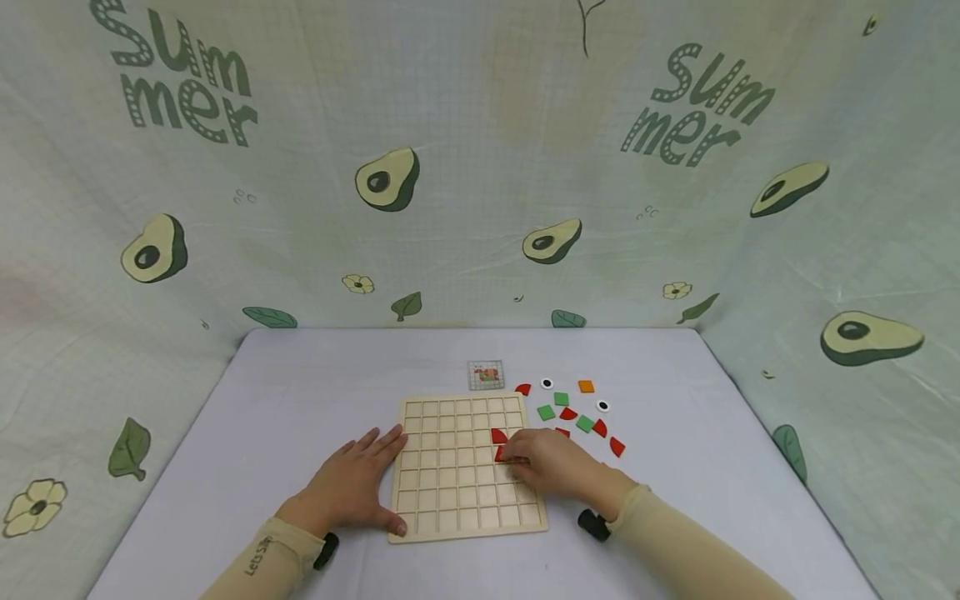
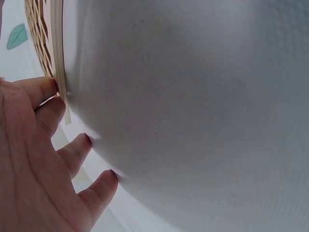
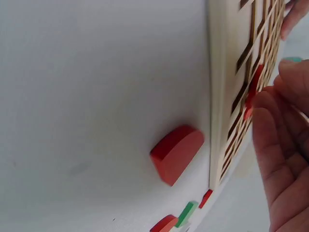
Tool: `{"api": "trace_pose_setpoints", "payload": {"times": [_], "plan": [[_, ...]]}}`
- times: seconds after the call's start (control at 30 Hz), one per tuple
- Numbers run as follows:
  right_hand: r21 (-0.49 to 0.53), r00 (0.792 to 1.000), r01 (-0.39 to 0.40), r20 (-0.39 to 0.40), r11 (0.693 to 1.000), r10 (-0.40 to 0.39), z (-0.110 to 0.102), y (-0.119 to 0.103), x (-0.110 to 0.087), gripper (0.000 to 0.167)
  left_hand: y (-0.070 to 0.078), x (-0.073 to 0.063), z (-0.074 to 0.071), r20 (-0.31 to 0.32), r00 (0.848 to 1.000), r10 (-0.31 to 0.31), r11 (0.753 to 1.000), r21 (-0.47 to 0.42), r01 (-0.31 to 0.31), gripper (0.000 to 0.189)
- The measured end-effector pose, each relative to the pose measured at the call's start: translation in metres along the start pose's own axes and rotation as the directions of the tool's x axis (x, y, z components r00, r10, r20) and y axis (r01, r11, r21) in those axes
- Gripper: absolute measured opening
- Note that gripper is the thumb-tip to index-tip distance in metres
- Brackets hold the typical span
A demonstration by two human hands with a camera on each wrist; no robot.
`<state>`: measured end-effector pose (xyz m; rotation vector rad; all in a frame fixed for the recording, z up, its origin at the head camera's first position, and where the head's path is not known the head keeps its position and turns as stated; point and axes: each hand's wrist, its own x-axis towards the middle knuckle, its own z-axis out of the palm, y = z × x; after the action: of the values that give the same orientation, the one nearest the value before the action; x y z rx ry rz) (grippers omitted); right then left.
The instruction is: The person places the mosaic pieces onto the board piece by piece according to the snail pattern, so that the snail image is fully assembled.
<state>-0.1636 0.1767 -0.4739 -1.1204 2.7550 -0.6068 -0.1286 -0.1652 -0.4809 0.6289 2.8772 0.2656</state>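
Left hand (image 1: pixel 348 485), fingers spread, touches the wooden board (image 1: pixel 468 534) while the right hand (image 1: pixel 555 465) pinches a red piece (image 1: pixel 499 454).

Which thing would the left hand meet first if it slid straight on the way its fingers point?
The wooden grid board: its left edge lies right at the tips of the left hand, seemingly touching them, though exact contact is hard to judge.

Downward head view; close wrist views; shared board (image 1: pixel 447 477)
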Motion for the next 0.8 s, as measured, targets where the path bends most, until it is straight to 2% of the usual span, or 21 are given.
{"api": "trace_pose_setpoints", "payload": {"times": [0.27, 0.63, 0.8], "plan": [[-0.044, 0.999, 0.017, 0.038, 0.999, -0.016, -0.002, -0.003, -0.003, 0.022, 0.0, 0.001, 0.001, 0.008, 1.0, -0.015, 1.0, -0.003, 0.015, 0.133], [0.01, 0.999, 0.035, 0.04, 0.999, -0.036, 0.001, 0.005, -0.006, 0.023, 0.0, 0.0, 0.002, 0.007, 1.0, -0.02, 1.0, -0.002, 0.02, 0.133], [-0.002, 0.998, 0.056, 0.002, 0.998, -0.056, -0.001, 0.005, -0.008, 0.021, 0.0, 0.0, 0.002, 0.005, 1.0, -0.016, 1.0, -0.004, 0.016, 0.133]]}}
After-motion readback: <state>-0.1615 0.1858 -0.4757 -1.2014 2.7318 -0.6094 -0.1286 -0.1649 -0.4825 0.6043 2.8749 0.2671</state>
